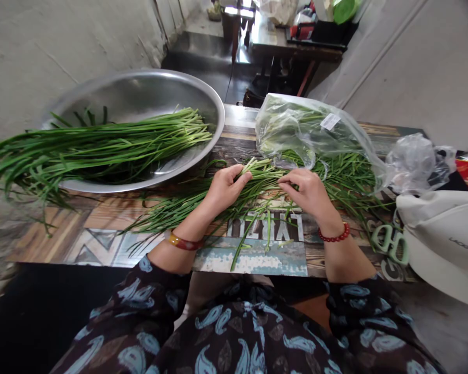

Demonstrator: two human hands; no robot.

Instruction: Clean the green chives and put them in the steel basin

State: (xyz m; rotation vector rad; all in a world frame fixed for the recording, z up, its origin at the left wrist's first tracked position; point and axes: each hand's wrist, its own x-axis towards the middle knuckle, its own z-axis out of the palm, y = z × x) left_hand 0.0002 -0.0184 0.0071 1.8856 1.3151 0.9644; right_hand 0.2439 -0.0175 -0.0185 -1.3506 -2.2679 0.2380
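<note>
My left hand point(226, 188) is closed around a bunch of garlic chives point(183, 205), whose long green leaves trail left over the patterned table. Their pale stem ends poke out past my thumb. My right hand point(304, 188) is just to the right of those ends, thumb and fingers pinched together; what lies between the fingertips is too small to make out. Loose bits of leaf point(268, 226) are scattered on the table below my hands. More chives point(347, 174) lie behind my right hand, partly under a clear plastic bag point(315, 127) with a white label.
A large steel basin point(214, 140) at the left holds a thick pile of chives point(120, 148) hanging over its rim. Scissors with pale green handles point(390, 244) and a white cap point(444, 239) lie at the right, near crumpled clear plastic point(415, 161). Another table point(273, 39) stands behind.
</note>
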